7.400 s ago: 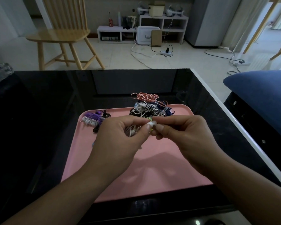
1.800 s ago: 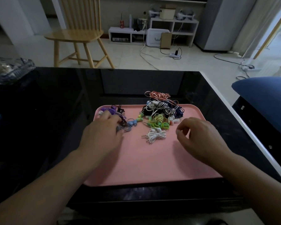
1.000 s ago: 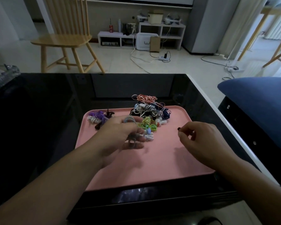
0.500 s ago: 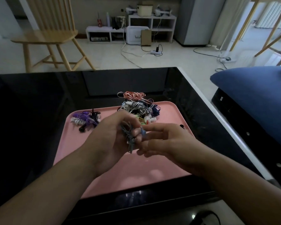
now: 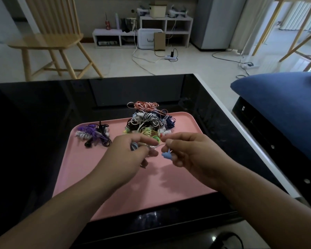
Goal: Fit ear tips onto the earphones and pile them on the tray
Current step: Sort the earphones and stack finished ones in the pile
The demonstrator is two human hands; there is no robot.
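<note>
A blue earphone set was held above the pink tray point(image 5: 115, 186) between both hands; its coiled cord point(image 5: 134, 146) was gripped in the curled fingers of the left hand point(image 5: 126, 159), while a blue bud point(image 5: 166, 155) was pinched at the fingertips of the right hand point(image 5: 188, 153), a thin stretch of cord running between the two. Whether a tip was already seated on that bud could not be told. The set was judged very light and its cord limp and prone to tangling, so the coil was best kept bunched in the palm; the bud was judged small, hard and smooth, best taken by its body close to the nozzle. An ear tip would be soft and easily deformed or dropped, best pinched lightly by its rim. The main pile point(image 5: 149, 121) of wound earphones lay at the far edge of the tray; a smaller purple and black bunch point(image 5: 93, 135) lay at its far left, apart from the pile.
</note>
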